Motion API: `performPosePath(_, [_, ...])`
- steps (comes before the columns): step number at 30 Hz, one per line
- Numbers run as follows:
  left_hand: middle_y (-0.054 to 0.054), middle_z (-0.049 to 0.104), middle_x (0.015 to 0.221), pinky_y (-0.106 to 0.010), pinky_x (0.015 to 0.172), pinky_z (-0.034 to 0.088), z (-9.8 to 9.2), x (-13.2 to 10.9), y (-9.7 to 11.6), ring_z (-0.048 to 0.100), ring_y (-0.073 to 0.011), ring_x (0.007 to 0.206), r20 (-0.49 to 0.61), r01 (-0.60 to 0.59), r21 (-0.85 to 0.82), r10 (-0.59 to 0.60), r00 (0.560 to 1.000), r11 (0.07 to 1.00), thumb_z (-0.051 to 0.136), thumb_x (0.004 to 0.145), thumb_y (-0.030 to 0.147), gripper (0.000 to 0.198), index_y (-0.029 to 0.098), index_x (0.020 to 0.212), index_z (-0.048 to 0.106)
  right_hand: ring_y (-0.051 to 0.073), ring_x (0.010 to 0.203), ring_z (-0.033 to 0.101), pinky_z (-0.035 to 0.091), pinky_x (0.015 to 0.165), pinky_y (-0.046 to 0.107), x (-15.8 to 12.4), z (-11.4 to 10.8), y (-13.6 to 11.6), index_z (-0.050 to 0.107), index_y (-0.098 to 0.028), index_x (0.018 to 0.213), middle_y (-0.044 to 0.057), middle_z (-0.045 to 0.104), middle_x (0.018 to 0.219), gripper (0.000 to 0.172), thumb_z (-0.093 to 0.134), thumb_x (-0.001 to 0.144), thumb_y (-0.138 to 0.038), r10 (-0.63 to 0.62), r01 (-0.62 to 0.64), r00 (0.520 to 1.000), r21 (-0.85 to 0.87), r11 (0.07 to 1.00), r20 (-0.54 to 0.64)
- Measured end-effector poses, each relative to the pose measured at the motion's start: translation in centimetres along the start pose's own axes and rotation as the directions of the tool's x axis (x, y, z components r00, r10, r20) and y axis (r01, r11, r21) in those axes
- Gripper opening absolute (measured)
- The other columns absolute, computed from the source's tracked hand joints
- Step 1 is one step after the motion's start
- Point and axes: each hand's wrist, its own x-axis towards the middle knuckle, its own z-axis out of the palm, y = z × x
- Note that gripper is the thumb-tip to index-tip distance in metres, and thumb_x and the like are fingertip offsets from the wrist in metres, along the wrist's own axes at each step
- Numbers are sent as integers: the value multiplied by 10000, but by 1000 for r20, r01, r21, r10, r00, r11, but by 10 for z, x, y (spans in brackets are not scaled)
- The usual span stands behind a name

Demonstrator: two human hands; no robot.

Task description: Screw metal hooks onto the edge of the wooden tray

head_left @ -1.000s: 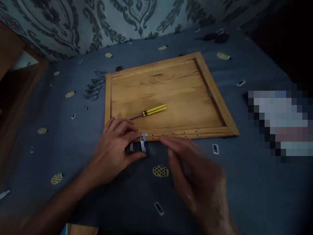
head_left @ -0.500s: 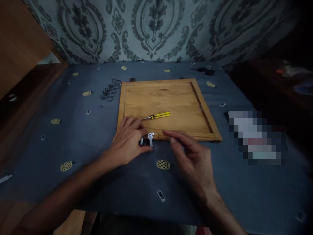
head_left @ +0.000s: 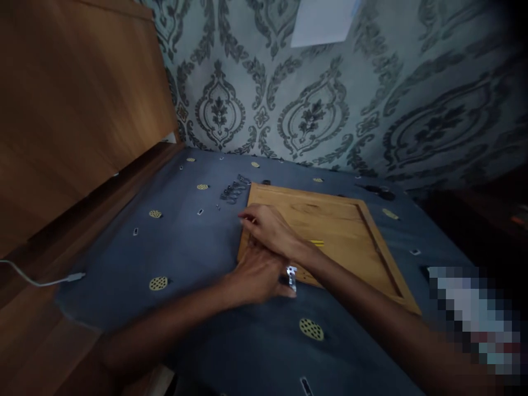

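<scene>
A framed wooden panel (head_left: 350,231) lies flat on a blue patterned cloth (head_left: 185,258). My left hand (head_left: 258,278) is closed on a small metal bracket (head_left: 292,276) at the panel's near left edge. My right hand (head_left: 270,228) reaches across above the left one to the panel's left side, fingers partly stretched and holding nothing I can see. A yellow screwdriver (head_left: 317,242) on the panel is mostly hidden behind my right wrist.
Several metal hooks (head_left: 233,191) lie on the cloth beyond the panel's far left corner. A wooden cabinet side (head_left: 74,110) stands at the left, patterned wallpaper behind. A white cable (head_left: 37,280) rests at the left. Dark keys (head_left: 381,192) lie far right.
The view has swung up and left. My right hand has moved from the near right of the bracket across to the panel's left side. My left hand stays on the bracket.
</scene>
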Motion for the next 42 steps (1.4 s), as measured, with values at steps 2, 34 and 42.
performPosePath(2, [-135,674,1209,-509,1089,400,-3,-1,1,546,-355,1238,0,-9,8,9,1000,1000,819,761,440,446,153,1079,696,248,1061,693,522,931,352,23,6,-7,738,-154,1102,112,756,1118,251,563,922,-146,-7,9,999,-47,999,47])
performPosePath(34, [-110,659,1010,-493,1025,400,-2,1,-3,540,-319,1113,-26,-42,104,45,999,994,809,726,557,458,161,953,760,101,485,584,490,487,243,25,2,21,490,-212,776,-16,654,691,342,641,862,-508,178,15,962,693,721,-206])
performPosePath(42, [-92,650,1030,-459,963,411,-4,-2,-2,527,-303,1095,-51,-56,109,62,997,992,811,742,516,389,206,971,765,50,385,400,300,368,207,-95,0,48,654,-186,724,-53,565,555,373,827,664,-511,459,-18,859,884,467,-225])
